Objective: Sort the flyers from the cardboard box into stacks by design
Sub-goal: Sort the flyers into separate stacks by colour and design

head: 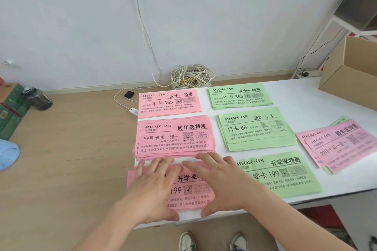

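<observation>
- Two hands lie flat on the near pink stack (189, 195). The left hand (155, 189) covers its left half and the right hand (218, 183) its right half, with fingers straight, slightly spread and pressing down, pinching nothing.
- To square this stack well, I judge it best to keep the palms light. Slide the fingertips to the long edges and nudge the sheets in from both sides, since thin paper buckles under hard pressure.
- Its far edge lies just beside the middle pink stack (175, 138), whose sheets are fanned unevenly. A forward push risks sliding one stack under the other.
- Its left edge seems to overhang the desk (306, 96), so drawing it rightward would likely seat it better.
- Pink stacks: three in the left column, counting the far pink stack (169, 104).
- Green stacks: three in the right column, the far green stack (240, 97), the middle green stack (257, 130) and the near green stack (285, 173).
- Sorted stacks in all: six.
- Mixed pile (338, 144): one, pink over green, well to the right and not yet sorted.
- Box (346, 75): one, open at the desk's far right, its contents hidden.
</observation>
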